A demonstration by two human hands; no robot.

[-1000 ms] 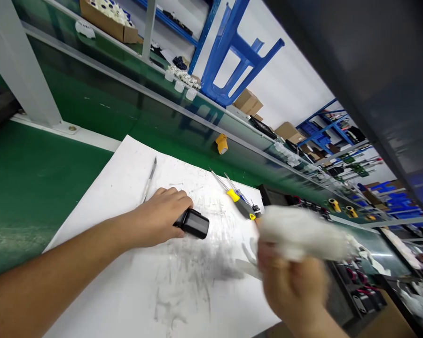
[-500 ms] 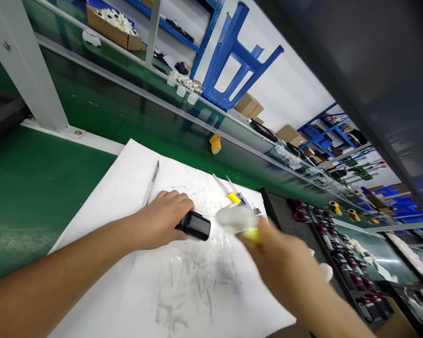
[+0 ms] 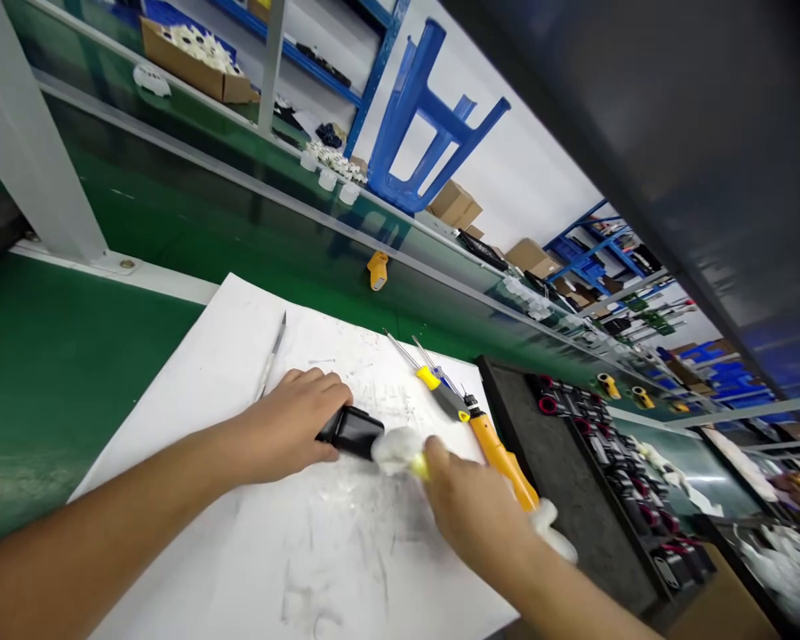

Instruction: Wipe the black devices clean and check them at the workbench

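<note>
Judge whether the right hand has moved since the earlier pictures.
Yes: against the white sheet, the right hand has moved left, toward the black part in the left hand.

Screwdrivers [image 3: 428, 379] on paper [image 3: 227, 560], behind held part [image 3: 356, 434], left of tray [image 3: 550, 453]

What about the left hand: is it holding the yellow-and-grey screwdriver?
No, the left hand grips a black part, while the screwdriver lies apart.

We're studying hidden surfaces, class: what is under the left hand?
A glossy black part, its exposed end by the white cloth; white paper lies below. The part's other end is covered by the left hand and cannot be seen.
</note>
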